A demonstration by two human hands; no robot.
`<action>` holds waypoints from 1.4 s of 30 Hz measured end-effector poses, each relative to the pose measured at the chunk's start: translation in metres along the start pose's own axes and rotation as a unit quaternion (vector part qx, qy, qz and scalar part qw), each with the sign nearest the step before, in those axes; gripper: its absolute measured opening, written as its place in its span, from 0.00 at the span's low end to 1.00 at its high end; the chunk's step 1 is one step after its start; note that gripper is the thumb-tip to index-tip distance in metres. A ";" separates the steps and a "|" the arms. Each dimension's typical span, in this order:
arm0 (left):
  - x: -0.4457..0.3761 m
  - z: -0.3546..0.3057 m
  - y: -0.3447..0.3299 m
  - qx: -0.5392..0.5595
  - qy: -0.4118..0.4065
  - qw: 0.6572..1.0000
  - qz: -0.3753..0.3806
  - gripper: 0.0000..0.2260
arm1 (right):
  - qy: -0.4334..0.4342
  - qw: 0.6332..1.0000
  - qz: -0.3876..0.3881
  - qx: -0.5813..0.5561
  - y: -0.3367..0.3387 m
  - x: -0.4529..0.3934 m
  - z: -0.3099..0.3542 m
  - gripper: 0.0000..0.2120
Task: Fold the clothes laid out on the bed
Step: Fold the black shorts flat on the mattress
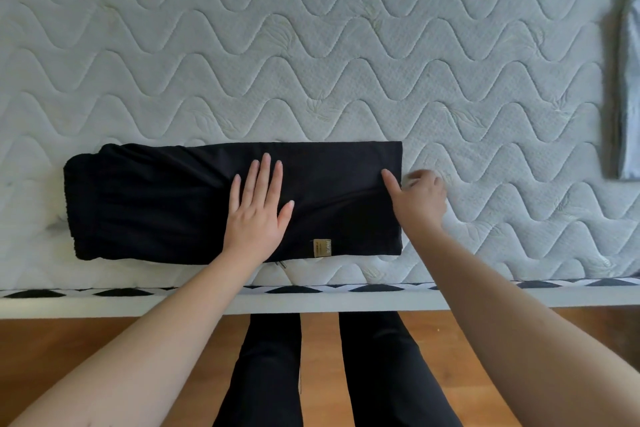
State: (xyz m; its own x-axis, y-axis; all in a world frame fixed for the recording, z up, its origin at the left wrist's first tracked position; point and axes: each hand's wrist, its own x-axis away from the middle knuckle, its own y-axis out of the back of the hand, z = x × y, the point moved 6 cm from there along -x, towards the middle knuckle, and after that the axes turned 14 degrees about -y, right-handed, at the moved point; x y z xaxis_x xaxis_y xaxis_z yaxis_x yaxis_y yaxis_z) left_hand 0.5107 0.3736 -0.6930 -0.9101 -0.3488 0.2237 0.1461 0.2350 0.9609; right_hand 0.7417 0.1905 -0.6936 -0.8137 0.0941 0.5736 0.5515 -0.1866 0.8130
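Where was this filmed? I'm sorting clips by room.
Most likely a bedroom: a bare quilted mattress on a bed above a wooden floor, with black folded trousers and a grey folded garment lying on it.

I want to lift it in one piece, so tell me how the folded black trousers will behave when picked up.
The black trousers will probably flop and unfold: they are soft cloth, lying in loose layers. They look light, flattened under the left hand. The right hand grips the edge; lifting there alone would likely let them sag.
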 end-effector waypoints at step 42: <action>-0.036 -0.062 -0.017 -0.033 -0.124 0.989 0.071 0.26 | 0.238 0.961 0.102 -0.095 0.097 0.078 0.032 0.19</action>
State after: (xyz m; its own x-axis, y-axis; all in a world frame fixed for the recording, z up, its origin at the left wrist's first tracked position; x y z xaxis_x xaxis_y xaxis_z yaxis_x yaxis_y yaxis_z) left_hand 0.5653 0.3255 -0.7075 -0.9442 -0.0819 0.3191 0.2977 0.2026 0.9329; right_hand 0.7379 0.2114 -0.5665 -0.7086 -0.4130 0.5721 0.7022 -0.3336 0.6290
